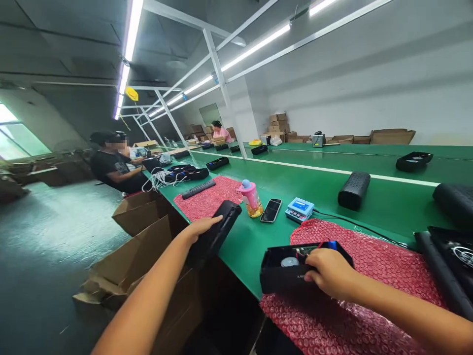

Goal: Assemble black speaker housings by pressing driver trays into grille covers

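Note:
My left hand (204,227) is closed around a long black plastic casing (221,235), tilted over the table's front edge. On the right, my right hand (325,270) grips the near wall of an open black speaker housing (277,276), thumb outside and fingers inside. A round silver part (289,262), red wires and something blue show in that housing. It sits at the near edge of a red bubble-wrap sheet (391,266). My fingers hide part of its inside.
A pink-lidded bottle (252,199), phone (271,210) and light-blue charger-like device (299,209) with a black cable stand on the green table. Black housings (354,190) lie farther right. Cardboard boxes (129,246) stand below left. Two people (116,165) sit farther along.

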`<state>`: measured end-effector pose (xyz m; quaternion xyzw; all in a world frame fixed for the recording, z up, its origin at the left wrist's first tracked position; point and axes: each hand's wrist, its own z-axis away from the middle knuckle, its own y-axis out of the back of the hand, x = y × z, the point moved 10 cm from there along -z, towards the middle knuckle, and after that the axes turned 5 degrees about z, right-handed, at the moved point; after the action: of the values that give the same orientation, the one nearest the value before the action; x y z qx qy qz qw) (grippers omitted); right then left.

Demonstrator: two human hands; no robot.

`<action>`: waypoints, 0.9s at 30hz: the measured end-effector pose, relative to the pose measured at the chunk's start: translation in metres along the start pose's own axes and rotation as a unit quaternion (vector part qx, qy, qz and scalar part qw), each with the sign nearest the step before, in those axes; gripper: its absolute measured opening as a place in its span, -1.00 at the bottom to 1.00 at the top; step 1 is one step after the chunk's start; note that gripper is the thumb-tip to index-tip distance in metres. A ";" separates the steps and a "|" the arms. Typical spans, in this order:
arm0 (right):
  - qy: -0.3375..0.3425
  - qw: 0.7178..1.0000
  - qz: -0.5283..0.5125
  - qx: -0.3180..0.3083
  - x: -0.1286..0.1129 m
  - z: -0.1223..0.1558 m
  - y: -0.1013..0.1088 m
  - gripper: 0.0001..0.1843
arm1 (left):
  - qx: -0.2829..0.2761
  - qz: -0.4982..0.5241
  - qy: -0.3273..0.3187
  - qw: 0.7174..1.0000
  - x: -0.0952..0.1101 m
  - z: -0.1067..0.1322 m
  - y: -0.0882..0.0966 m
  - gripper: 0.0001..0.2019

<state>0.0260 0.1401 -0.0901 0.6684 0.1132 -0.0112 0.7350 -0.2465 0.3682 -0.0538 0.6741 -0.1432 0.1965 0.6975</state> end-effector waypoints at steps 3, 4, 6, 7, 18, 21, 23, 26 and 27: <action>-0.032 0.999 -0.009 0.015 0.033 0.045 -0.007 -0.88 | 0.000 -0.006 -0.001 1.000 -0.012 0.004 0.011 -0.37; -0.025 0.999 -0.010 0.031 0.041 0.059 -0.010 -0.88 | 0.008 -0.017 -0.005 1.000 -0.012 0.006 0.014 -0.35; 0.038 0.998 0.000 0.048 0.048 0.082 -0.018 -0.87 | 0.024 -0.046 -0.018 0.998 -0.007 0.012 0.016 -0.36; 0.078 0.995 0.008 0.053 0.048 0.092 -0.021 -0.87 | 0.029 -0.060 -0.026 0.997 -0.002 0.016 0.015 -0.37; 0.175 0.965 0.193 0.018 0.107 0.077 0.008 -0.83 | -0.026 -0.134 -0.172 0.976 0.094 0.073 -0.037 -0.44; 0.126 0.972 0.197 0.014 0.134 0.063 0.014 -0.81 | -0.038 -0.166 -0.211 0.962 0.113 0.094 -0.057 -0.45; 0.083 0.978 0.192 0.013 0.148 0.057 0.016 -0.77 | -0.040 -0.202 -0.231 0.951 0.121 0.106 -0.069 -0.46; 0.009 0.985 0.171 0.024 0.148 0.056 0.016 -0.76 | -0.047 -0.226 -0.260 0.937 0.130 0.122 -0.083 -0.47; -0.016 0.987 0.158 0.033 0.142 0.058 0.015 -0.77 | -0.056 -0.221 -0.269 0.936 0.132 0.127 -0.088 -0.48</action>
<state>0.1751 0.1038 -0.0967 0.7017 -0.0059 0.0908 0.7066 -0.0808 0.2513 -0.0637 0.6758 -0.1835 -0.1599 0.6957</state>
